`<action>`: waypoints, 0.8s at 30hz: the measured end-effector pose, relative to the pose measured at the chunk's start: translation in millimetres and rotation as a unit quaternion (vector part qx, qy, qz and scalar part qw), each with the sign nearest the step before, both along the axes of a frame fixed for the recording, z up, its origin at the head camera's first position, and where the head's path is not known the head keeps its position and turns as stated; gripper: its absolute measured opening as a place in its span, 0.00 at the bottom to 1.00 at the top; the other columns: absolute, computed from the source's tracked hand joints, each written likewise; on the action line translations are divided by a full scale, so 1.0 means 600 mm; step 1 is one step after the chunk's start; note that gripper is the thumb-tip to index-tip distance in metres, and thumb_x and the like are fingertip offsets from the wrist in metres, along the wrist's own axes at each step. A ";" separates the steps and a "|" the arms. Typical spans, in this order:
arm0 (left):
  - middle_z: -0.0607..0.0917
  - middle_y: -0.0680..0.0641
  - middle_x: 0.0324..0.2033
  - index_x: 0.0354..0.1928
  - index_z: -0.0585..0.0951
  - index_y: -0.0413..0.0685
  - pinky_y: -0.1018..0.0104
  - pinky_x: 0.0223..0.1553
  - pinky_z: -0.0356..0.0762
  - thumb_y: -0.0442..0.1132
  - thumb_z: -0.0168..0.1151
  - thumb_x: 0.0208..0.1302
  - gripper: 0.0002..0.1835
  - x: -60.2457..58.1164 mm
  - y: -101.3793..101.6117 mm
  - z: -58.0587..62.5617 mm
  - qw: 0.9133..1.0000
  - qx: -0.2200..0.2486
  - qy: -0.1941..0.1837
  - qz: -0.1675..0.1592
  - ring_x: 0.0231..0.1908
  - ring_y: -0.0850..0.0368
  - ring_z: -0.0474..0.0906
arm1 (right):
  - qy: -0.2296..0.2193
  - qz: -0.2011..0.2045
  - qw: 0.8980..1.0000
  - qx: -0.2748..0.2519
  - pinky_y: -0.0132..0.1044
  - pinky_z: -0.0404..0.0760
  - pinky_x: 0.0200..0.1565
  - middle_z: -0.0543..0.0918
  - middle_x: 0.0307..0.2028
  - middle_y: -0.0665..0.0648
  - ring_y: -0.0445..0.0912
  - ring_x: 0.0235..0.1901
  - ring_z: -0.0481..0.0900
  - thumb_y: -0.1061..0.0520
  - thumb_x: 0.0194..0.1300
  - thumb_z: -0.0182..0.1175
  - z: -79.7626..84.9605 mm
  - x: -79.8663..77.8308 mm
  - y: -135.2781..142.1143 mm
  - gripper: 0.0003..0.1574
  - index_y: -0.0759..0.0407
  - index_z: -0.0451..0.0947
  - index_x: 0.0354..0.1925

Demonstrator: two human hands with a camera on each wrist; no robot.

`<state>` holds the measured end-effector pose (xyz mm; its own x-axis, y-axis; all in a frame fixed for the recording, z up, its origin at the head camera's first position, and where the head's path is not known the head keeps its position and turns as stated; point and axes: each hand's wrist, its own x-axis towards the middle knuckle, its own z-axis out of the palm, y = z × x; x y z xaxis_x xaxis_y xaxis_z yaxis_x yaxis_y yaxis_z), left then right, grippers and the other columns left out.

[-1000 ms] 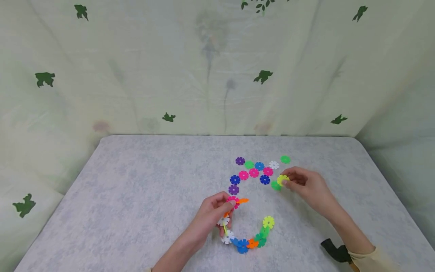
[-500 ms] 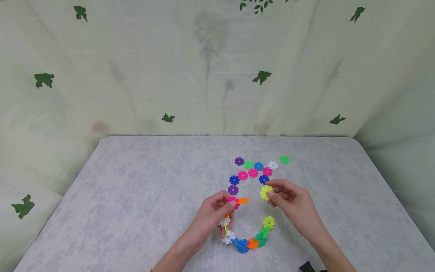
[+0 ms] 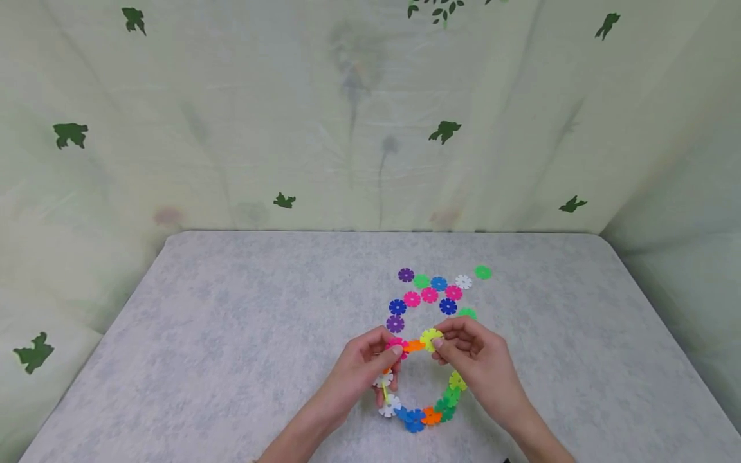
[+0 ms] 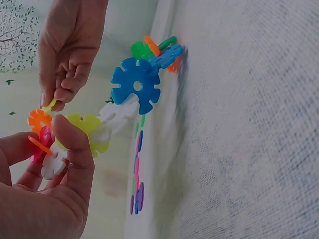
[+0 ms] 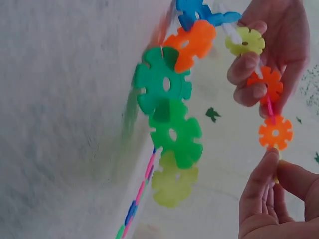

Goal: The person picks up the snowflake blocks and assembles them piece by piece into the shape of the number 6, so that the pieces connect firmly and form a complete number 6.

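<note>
A curved chain of interlocking notched plastic discs (image 3: 414,420) hangs from my left hand (image 3: 363,361), low over the table. That hand pinches the chain at its pink disc (image 3: 395,348), and an orange disc (image 3: 414,346) juts out to the right. My right hand (image 3: 479,360) pinches a loose-edged yellow disc (image 3: 430,338) between thumb and fingers, its rim against the orange one. How deep the slots mesh is hidden by the fingertips. In the right wrist view the chain's other end is a yellow-green disc (image 5: 174,180), below green ones (image 5: 176,133).
Several loose discs lie flat beyond the hands, among them purple (image 3: 395,323), dark blue (image 3: 448,307), pink (image 3: 429,294), white (image 3: 464,281) and green (image 3: 483,272). A pale curtain (image 3: 249,128) hangs behind the grey table (image 3: 243,308).
My right hand has carried the yellow disc leftward and nearer from beside the loose green discs to the orange disc. My left hand has stayed nearly still, gripping the chain.
</note>
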<state>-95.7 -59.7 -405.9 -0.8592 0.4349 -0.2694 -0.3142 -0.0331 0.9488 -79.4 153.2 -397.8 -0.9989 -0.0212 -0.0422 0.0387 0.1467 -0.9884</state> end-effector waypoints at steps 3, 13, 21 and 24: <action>0.78 0.35 0.33 0.42 0.76 0.40 0.72 0.17 0.74 0.45 0.62 0.69 0.13 0.000 -0.001 -0.001 1.000 -0.001 0.001 0.000 0.23 0.54 0.78 | -0.010 -0.007 1.000 -0.015 0.38 0.84 0.40 0.82 0.37 0.61 0.59 0.36 0.85 0.66 0.65 0.64 -0.002 0.004 -0.009 0.11 0.60 0.77 0.46; 0.78 0.37 0.30 0.41 0.75 0.38 0.69 0.19 0.77 0.43 0.61 0.70 0.13 0.002 -0.002 0.000 1.000 0.008 0.008 0.006 0.22 0.53 0.77 | -0.003 -0.029 0.999 -0.030 0.38 0.84 0.41 0.84 0.39 0.59 0.58 0.37 0.85 0.68 0.65 0.63 -0.004 0.011 -0.023 0.11 0.60 0.79 0.46; 0.85 0.41 0.38 0.46 0.78 0.44 0.69 0.23 0.79 0.43 0.61 0.70 0.11 0.002 0.003 -0.004 0.999 -0.034 0.012 -0.005 0.29 0.54 0.79 | 0.062 0.003 0.998 -0.030 0.40 0.84 0.42 0.83 0.41 0.59 0.61 0.37 0.83 0.63 0.67 0.62 -0.017 0.000 -0.008 0.15 0.55 0.82 0.52; 0.87 0.42 0.39 0.52 0.76 0.44 0.71 0.20 0.75 0.41 0.60 0.70 0.13 0.000 0.001 -0.004 0.999 -0.042 0.019 -0.009 0.28 0.56 0.76 | 0.064 0.014 0.998 -0.027 0.39 0.84 0.42 0.83 0.40 0.59 0.62 0.36 0.82 0.62 0.67 0.63 -0.017 -0.001 -0.005 0.15 0.56 0.82 0.52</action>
